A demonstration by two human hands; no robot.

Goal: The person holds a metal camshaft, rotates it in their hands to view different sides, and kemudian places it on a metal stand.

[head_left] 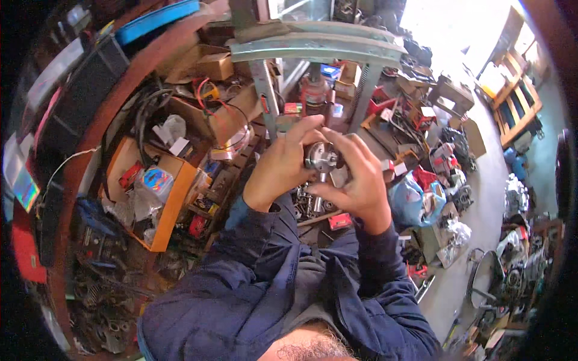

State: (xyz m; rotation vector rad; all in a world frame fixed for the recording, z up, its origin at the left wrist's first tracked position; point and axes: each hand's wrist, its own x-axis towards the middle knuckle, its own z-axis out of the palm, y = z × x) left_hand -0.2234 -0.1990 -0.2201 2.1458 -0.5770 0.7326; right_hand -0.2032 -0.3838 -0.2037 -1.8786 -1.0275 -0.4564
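Note:
A round, shiny metal part (321,157) with a short stub pointing down is held between my two hands, in front of my chest. My left hand (283,162) grips its left side with the fingers curled over the top. From the right, my right hand (357,173) closes on the part, with the thumb low beside the stub and the fingers bent over the upper edge. My fingers hide some of its rim. Below the hands lie several small metal parts (313,203), close to a red box (340,221).
A pale green steel frame (319,52) stands just beyond my hands. To the left is an orange-sided box (174,207) of bagged parts, with black cables (144,114) behind it. A blue plastic bag (412,201) sits at right; a wooden pallet (516,99) leans farther off.

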